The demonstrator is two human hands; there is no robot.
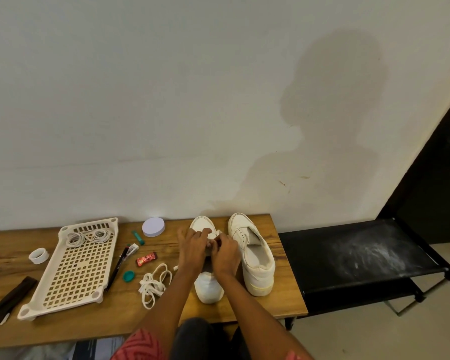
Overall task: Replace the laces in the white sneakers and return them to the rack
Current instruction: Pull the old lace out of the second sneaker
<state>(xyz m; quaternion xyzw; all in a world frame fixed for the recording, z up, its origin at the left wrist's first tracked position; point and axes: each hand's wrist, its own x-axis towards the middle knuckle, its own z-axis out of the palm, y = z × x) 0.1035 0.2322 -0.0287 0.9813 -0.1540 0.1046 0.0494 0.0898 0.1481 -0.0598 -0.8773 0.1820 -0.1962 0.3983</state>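
Observation:
Two white sneakers stand side by side on the wooden table, toes toward the wall. Both hands work on the left sneaker (pixel 207 287). My left hand (pixel 192 249) covers its lacing area, fingers curled at the tongue. My right hand (pixel 225 252) meets it, fingertips pinching something small there; I cannot make out whether it is a lace. The right sneaker (pixel 252 252) has no lace and its tongue lies open. A loose white lace (pixel 153 283) lies in a heap left of the shoes. Two coiled laces (pixel 87 237) rest in the tray.
A cream perforated plastic tray (pixel 73 271) sits at the left. Around it lie a tape roll (pixel 38 255), a black pen (pixel 116 268), a teal cap (pixel 128 276), a red wrapper (pixel 146 258), a white lid (pixel 153 226) and a dark strip (pixel 11 298). A black fabric rack (pixel 359 255) stands right of the table.

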